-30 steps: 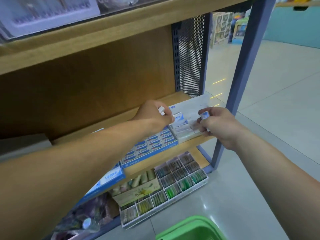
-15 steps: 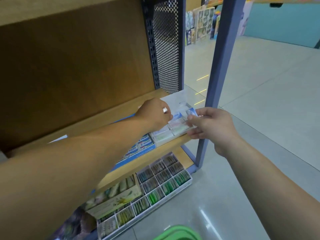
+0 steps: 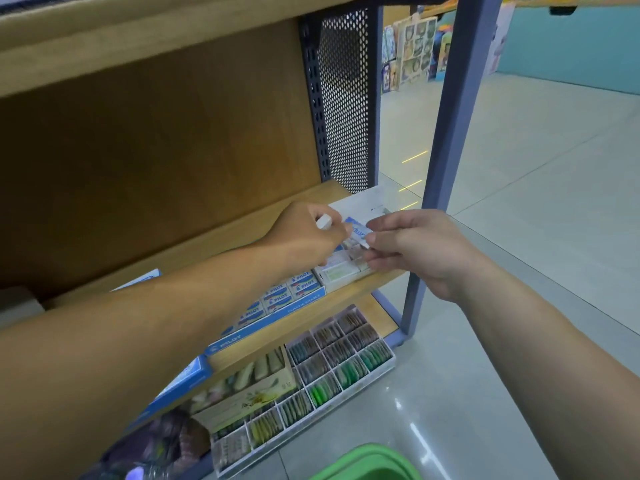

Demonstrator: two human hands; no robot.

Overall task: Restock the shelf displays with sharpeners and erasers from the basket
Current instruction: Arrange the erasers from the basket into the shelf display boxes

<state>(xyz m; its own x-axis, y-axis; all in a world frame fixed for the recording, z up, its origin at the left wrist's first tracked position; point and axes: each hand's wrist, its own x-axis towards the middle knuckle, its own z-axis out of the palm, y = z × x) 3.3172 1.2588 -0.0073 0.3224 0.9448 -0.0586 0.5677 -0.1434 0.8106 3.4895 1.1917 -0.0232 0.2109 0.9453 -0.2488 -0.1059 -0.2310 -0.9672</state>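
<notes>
My left hand (image 3: 308, 233) is curled over the right end of the wooden shelf (image 3: 349, 299) and grips a small white eraser (image 3: 324, 222) that pokes out by the thumb. My right hand (image 3: 415, 251) pinches a blue-and-white sleeved eraser (image 3: 358, 231) between thumb and fingers, just above a white display box (image 3: 341, 271) of erasers. Left of it lies a blue Pilot eraser box (image 3: 277, 303) with rows of packs. The green basket (image 3: 374, 464) shows at the bottom edge.
A grey-blue steel post (image 3: 446, 161) and a perforated metal panel (image 3: 343, 98) frame the shelf's right end. Below sit a compartment tray (image 3: 332, 372) of coloured items and a beige carton (image 3: 249, 396). Tiled shop floor stretches to the right.
The view swung up and down slightly. My right hand moved left over the white display box, and now holds its sleeved eraser close to my left hand.
</notes>
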